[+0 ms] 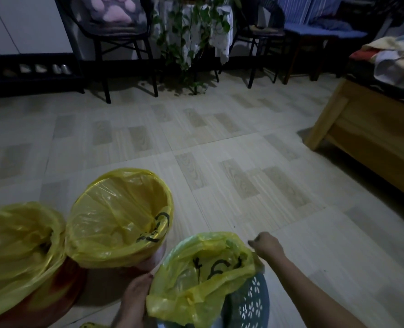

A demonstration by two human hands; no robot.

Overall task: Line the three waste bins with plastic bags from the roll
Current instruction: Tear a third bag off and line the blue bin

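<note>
In the head view we see three waste bins on the tiled floor [219, 143], all with a yellow bag already in them. The brown bin [54, 294] at the far left and the pale bin [157, 253] beside it have their bags folded down over the rims, so we judge these two as finished. The third one, a blue-grey perforated bin [250, 301], stands nearest to us, and its yellow bag [203, 275] is open but sits crooked: the plastic hangs low on the near left side and is bunched high at the far right. Our left hand [134, 297] holds the bag edge on the left side of the bin, fingers curled on the plastic. Our right hand [266, 247] is at the far right corner of the bag, fingers curled and pinching the edge there as far as we can tell. The bag mouth therefore stretches between the two hands, from near left to far right. The right hand is nearer to the unfolded part, so we think it must pull this edge outward and down over the rim. A yellow scrap at the bottom edge may be the roll [89, 325], but we cannot tell.
</note>
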